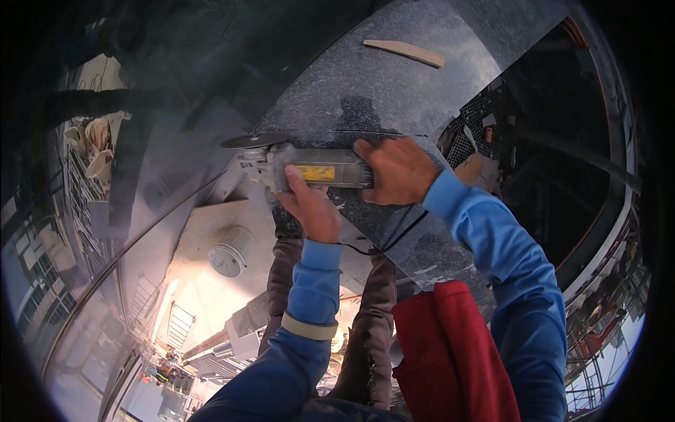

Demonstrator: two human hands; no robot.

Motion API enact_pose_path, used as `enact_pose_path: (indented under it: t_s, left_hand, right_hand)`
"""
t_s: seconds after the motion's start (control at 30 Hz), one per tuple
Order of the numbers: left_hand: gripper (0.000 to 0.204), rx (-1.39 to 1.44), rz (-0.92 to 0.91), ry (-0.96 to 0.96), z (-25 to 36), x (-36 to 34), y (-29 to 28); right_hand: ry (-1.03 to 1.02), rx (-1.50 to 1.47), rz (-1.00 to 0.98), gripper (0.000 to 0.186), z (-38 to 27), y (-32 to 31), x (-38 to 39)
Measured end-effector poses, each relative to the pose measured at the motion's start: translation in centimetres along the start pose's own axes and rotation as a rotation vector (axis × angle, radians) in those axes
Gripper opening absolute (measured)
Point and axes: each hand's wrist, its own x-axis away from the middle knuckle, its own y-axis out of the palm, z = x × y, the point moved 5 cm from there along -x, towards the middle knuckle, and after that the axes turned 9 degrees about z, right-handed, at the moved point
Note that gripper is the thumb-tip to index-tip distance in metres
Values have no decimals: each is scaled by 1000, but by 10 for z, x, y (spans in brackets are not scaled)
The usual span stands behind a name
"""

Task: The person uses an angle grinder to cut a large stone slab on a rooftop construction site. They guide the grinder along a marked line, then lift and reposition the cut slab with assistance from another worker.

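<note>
An angle grinder (344,166), grey with dust and bearing a yellow label, lies level across the middle of the view. My left hand (313,211) grips its front end from below, close to the gear head, with the thumb up along the body. My right hand (402,169) is wrapped around the rear end. The thin round disc (260,140) sits at the left end, beside the speckled grey stone slab (316,105); whether it touches the stone I cannot tell. A black cord (404,232) hangs below the tool.
A narrow wooden strip (411,53) rests on the slab's far part. On the pale floor below stands a round bucket (227,260). A dark opening (555,155) with rubble lies to the right. Red cloth (450,344) hangs by my right arm. Haze blurs the left side.
</note>
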Motion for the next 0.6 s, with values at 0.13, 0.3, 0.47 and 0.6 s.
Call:
enact_pose_path:
  t_s: [0.13, 0.3, 0.47, 0.6]
  left_hand:
    - [72, -10, 10, 2, 0, 1, 5]
    - [73, -2, -1, -15, 0, -2, 5]
    - [72, -11, -2, -28, -1, -3, 4]
    - [73, -19, -12, -37, -1, -3, 3]
  right_hand:
    - [52, 18, -93, 67, 2, -3, 0]
    - [27, 15, -37, 65, 0, -5, -3]
    - [38, 19, -67, 67, 0, -4, -3]
    - [53, 27, -93, 69, -1, -6, -3]
